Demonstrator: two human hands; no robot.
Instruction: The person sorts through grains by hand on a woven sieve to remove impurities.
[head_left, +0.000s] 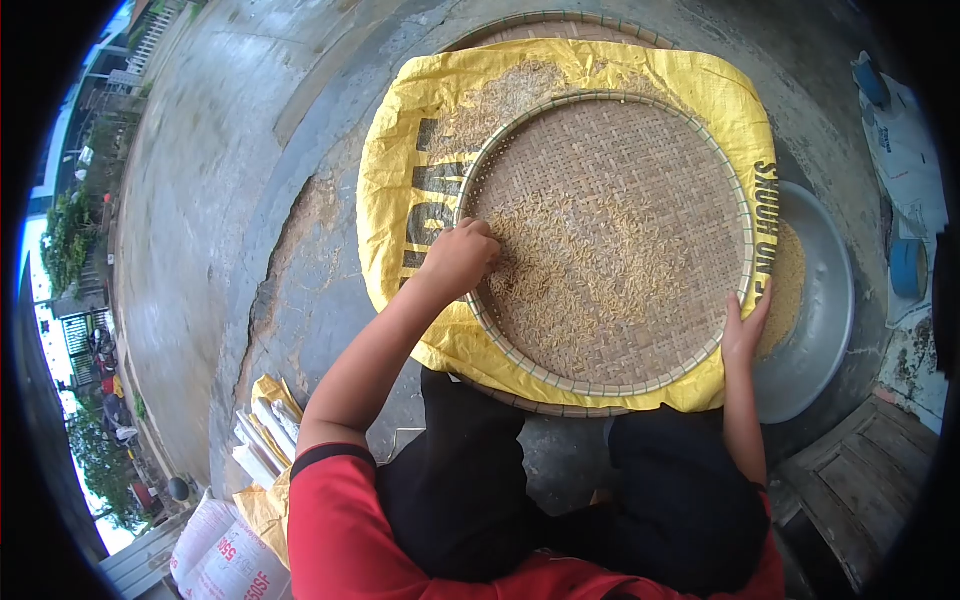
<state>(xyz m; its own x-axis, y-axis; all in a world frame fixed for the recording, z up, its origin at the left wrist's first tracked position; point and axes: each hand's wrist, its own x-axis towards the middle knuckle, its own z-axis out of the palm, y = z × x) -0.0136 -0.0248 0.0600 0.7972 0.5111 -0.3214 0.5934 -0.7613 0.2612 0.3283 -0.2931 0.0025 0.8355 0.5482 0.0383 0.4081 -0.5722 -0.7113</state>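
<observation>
Yellow sack: grain beyond left hand, 1 woven tray under it
Floor: basin beside right hand

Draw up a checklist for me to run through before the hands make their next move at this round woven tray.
1. Woven tray lies over the yellow sack: ok.
2. Right hand is at the tray's right edge: ok, thumb and fingers spread apart.
3. Left hand holds nothing: cannot tell, its curled fingers hide what may be inside.
4. Grain in the tray lies within the rim: ok, spread mostly over the middle and lower part.
5. Sack is free of loose bits: not ok, some lie along its upper part.
6. Metal basin is fully visible: not ok, the sack covers its left side.
</observation>
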